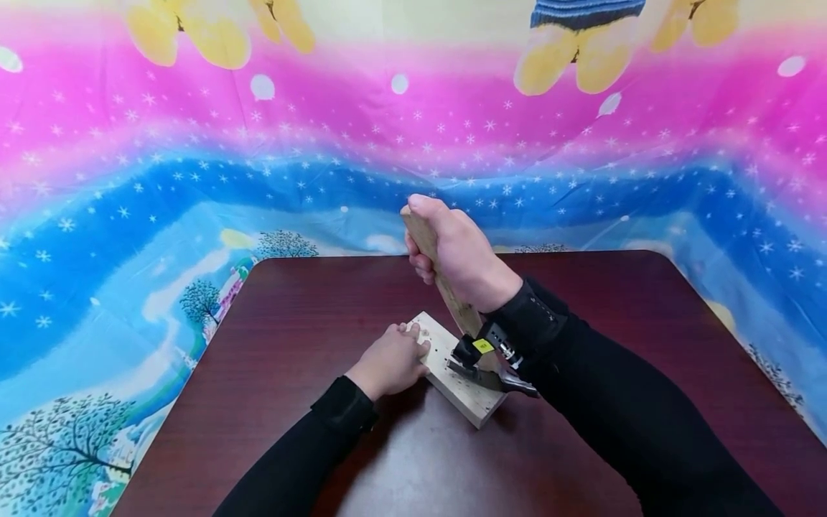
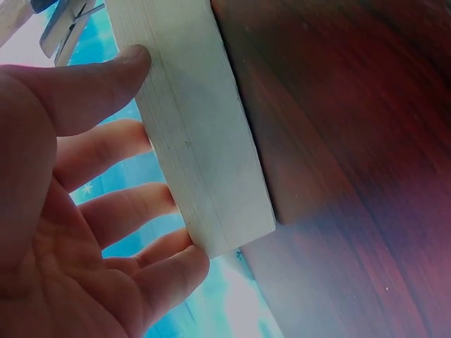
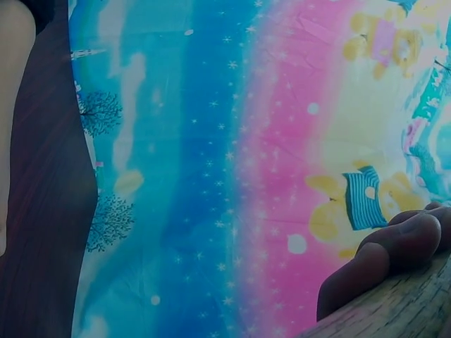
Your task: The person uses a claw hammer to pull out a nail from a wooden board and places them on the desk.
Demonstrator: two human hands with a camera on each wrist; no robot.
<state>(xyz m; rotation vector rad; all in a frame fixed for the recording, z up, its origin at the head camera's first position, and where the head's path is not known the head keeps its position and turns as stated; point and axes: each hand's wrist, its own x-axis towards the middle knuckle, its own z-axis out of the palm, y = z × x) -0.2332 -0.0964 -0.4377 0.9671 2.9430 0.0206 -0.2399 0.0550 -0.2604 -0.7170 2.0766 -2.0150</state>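
A pale wooden block with small dark holes in its top lies on the table. My left hand holds the block's far left end. In the left wrist view the thumb presses the block's side face, and the other fingers reach its top edge. My right hand grips the wooden handle of a claw hammer, raised steeply above the block. The hammer's metal head rests at the block's top, partly behind the right wrist gear. A thin nail-like piece shows at the claw in the left wrist view.
The dark reddish-brown table has rounded far corners. A printed cloth in pink and blue hangs behind and around it. Black sleeves cover both forearms, and a strapped device sits at the right wrist.
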